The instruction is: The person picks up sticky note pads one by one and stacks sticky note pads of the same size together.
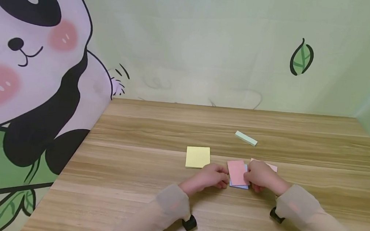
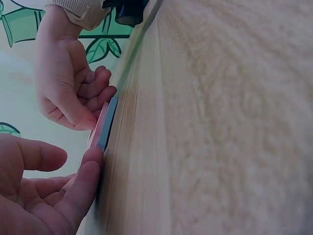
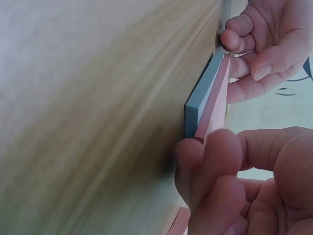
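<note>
A pink sticky note pad (image 1: 235, 172) lies askew over a blue sticky note pad (image 1: 239, 186), whose lower and right edges show beneath it. My right hand (image 1: 262, 175) pinches the pink pad at its right edge. Seen from the right wrist, the pink pad (image 3: 213, 105) leans at a slight angle to the blue pad (image 3: 201, 95). On the other side, my left hand (image 1: 210, 177) has its fingertips right at the pads' left edge. In the left wrist view its thumb stands apart from the loosely bent fingers.
A yellow sticky note pad (image 1: 198, 157) lies just beyond my left hand. Another pink pad (image 1: 271, 167) is partly hidden behind my right hand. Farther back on the wooden table (image 1: 151, 127) lies a narrow pale green strip (image 1: 246, 138). A printed panda backdrop (image 1: 190, 50) borders the table.
</note>
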The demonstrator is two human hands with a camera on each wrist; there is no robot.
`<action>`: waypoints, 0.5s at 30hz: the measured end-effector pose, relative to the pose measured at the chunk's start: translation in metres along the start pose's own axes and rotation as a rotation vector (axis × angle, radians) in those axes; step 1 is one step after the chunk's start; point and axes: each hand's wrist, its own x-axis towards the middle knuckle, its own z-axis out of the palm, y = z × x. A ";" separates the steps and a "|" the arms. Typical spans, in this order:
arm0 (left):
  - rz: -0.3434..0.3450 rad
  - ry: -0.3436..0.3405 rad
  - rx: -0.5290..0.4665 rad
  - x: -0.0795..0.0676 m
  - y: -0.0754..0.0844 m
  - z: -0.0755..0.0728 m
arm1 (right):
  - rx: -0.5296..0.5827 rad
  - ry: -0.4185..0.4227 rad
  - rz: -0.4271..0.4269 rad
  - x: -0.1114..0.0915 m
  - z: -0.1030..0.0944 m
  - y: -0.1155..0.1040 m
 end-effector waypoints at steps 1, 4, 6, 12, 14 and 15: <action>-0.005 0.001 -0.007 0.000 0.000 0.000 | 0.001 0.000 0.000 0.000 0.000 0.000; -0.009 0.003 -0.018 0.002 0.000 0.001 | 0.005 -0.005 -0.002 -0.001 0.000 0.000; -0.010 0.000 -0.024 0.003 0.000 0.000 | 0.017 -0.007 0.000 -0.001 0.001 0.000; 0.013 0.018 0.009 0.004 0.000 -0.002 | 0.045 0.005 0.003 0.003 -0.002 0.006; 0.044 0.055 0.032 0.005 -0.001 -0.004 | 0.055 0.032 -0.003 0.005 -0.004 0.009; 0.061 0.077 0.044 0.006 -0.001 -0.005 | 0.064 0.047 -0.001 0.006 -0.005 0.010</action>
